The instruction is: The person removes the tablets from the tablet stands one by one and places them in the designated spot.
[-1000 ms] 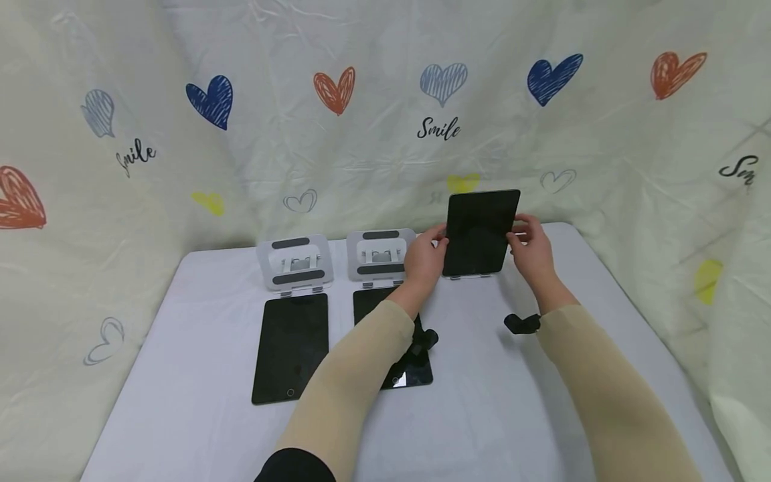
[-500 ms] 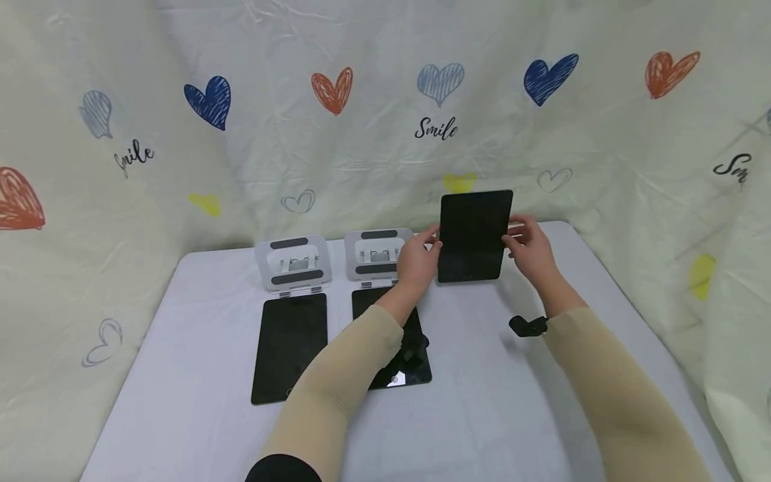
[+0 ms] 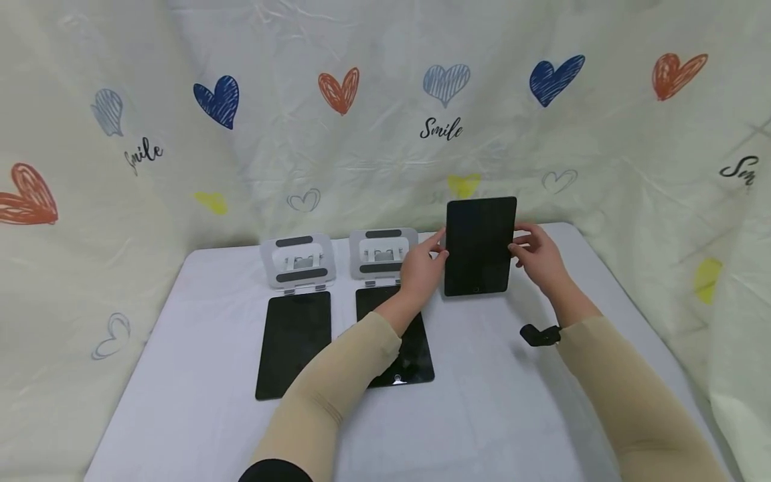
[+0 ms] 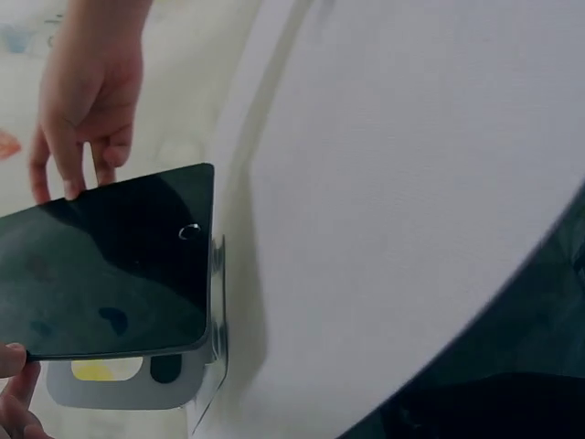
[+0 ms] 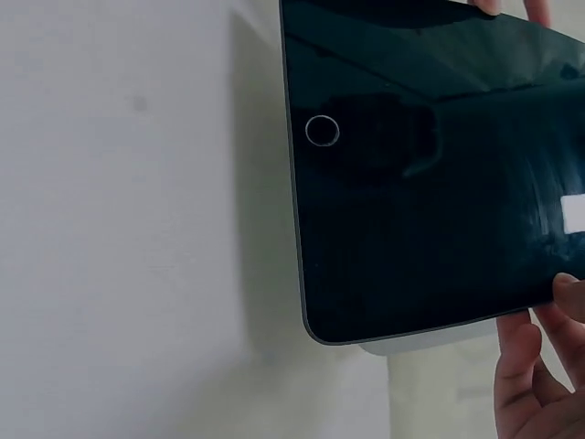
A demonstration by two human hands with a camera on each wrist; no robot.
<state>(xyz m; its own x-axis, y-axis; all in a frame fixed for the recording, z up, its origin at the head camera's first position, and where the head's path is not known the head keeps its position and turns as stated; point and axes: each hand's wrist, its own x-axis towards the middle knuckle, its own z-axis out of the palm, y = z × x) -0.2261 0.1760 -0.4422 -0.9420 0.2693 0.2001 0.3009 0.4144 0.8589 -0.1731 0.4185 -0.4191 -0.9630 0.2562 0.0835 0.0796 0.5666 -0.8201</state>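
Observation:
Both hands hold a black tablet (image 3: 480, 246) upright by its two long sides, screen facing the person. My left hand (image 3: 421, 270) pinches its left edge and my right hand (image 3: 538, 258) pinches the right edge. The home button shows at the tablet's lower end. Behind it, a grey stand (image 4: 128, 386) peeks out in the left wrist view, mostly hidden by the tablet. In the right wrist view, the fingers (image 5: 517, 361) of my right hand lie at the tablet's edge.
Two grey-white tablet stands (image 3: 298, 261) with dark pads sit at the back left of the white table (image 3: 482, 415). A flat tablet (image 3: 295, 345) lies before one, and another tablet (image 3: 415, 355) lies before the other, partly under my left arm. A heart-patterned curtain (image 3: 385, 161) hangs behind.
The tablet in both hands has come down and toward the person. The stand's front clips, visible below it a second ago, are now covered by its lower end.

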